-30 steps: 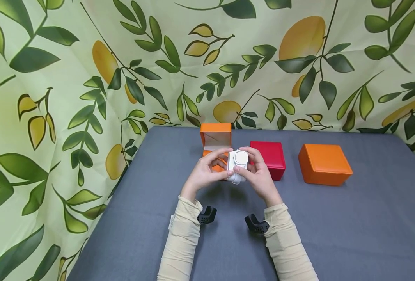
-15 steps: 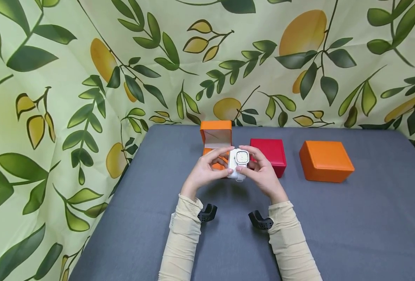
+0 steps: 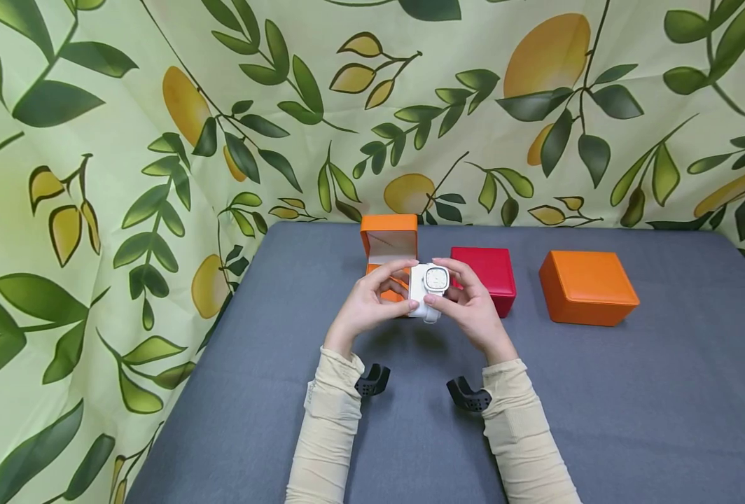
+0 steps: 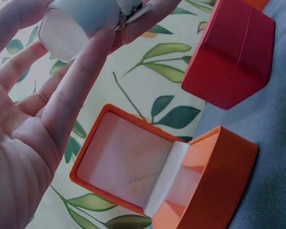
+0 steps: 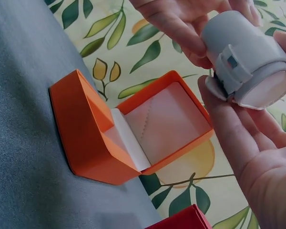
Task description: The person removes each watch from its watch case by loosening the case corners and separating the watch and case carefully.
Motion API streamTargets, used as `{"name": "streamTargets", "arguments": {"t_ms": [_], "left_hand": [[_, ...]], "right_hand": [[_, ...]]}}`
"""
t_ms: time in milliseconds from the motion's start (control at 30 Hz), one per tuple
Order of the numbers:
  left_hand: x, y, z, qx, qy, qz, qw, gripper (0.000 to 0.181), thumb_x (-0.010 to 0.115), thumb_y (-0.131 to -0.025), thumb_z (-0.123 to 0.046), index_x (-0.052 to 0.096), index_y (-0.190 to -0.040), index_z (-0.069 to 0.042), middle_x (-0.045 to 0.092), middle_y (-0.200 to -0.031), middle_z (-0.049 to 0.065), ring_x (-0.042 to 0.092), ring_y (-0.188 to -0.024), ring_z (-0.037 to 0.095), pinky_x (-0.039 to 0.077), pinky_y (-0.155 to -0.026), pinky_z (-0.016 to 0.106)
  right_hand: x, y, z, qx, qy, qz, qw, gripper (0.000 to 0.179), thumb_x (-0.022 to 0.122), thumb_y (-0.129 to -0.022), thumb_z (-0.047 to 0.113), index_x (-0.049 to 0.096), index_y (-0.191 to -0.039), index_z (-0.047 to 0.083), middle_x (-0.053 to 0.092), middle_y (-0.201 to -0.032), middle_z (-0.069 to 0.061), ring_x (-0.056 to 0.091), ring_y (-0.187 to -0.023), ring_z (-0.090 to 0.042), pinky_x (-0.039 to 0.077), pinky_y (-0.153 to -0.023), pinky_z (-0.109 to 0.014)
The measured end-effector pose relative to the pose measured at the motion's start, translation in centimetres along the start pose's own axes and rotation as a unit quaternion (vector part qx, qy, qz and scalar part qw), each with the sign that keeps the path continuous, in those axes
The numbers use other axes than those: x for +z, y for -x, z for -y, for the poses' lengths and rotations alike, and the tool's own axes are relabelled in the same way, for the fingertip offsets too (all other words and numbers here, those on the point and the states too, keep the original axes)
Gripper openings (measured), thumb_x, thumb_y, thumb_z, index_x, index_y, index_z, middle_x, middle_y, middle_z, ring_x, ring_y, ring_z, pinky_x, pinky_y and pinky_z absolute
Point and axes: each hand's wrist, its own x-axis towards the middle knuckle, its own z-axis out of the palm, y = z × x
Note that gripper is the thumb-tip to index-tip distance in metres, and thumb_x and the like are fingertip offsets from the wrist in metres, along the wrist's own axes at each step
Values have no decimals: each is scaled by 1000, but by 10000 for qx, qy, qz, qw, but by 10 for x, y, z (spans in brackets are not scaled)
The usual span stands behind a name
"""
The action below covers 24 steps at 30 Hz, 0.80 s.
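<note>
Left hand [image 3: 371, 299] and right hand [image 3: 475, 308] pinch a white watch-wrapped cylinder [image 5: 253, 46], axis left-to-right, nearer than the open orange box [image 5: 83, 131].

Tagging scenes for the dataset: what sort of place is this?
Probably a staged tabletop recording setup: a leafy printed cloth hangs directly behind a grey-blue table, and a black device sits at each of the person's wrists.

Upper right: the left hand [image 5: 183, 21] and right hand [image 5: 257, 155] hold a pale cylindrical cushion [image 5: 233, 33] encircled by a white watch [image 5: 237, 67]. Centre left: an orange box [image 5: 83, 133], lid open. Bottom edge: a partly visible red box [image 5: 188, 220].
</note>
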Motion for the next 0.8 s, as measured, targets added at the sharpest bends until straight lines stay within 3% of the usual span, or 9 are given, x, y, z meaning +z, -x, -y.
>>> {"name": "streamTargets", "arguments": {"t_ms": [200, 467, 800], "left_hand": [[-1, 1, 0, -27, -307, 52, 9995, 57, 73, -77, -7, 53, -131, -15, 58, -111, 11, 60, -88, 17, 56, -72, 31], [-4, 1, 0, -106, -251, -12, 9996, 57, 72, -77, -5, 53, -130, -13, 60, -107, 17, 60, -84, 16, 56, -72, 35], [-2, -1, 1, 24, -244, -79, 9997, 59, 75, -75, -4, 53, -129, -11, 60, -107, 20, 60, -83, 20, 56, -69, 32]], "right_hand": [[-2, 1, 0, 153, 265, 35, 9995, 59, 65, -82, 3, 43, -136, 15, 45, -124, 2, 58, -101, -13, 55, -74, -24], [-1, 0, 1, 286, 112, 96, 9995, 61, 65, -83, 5, 40, -138, 15, 43, -128, -1, 57, -106, -13, 55, -76, -25], [-3, -1, -2, 271, -98, 73, 9996, 61, 65, -83, 4, 40, -138, 14, 45, -126, -1, 59, -103, -12, 55, -76, -25]]}}
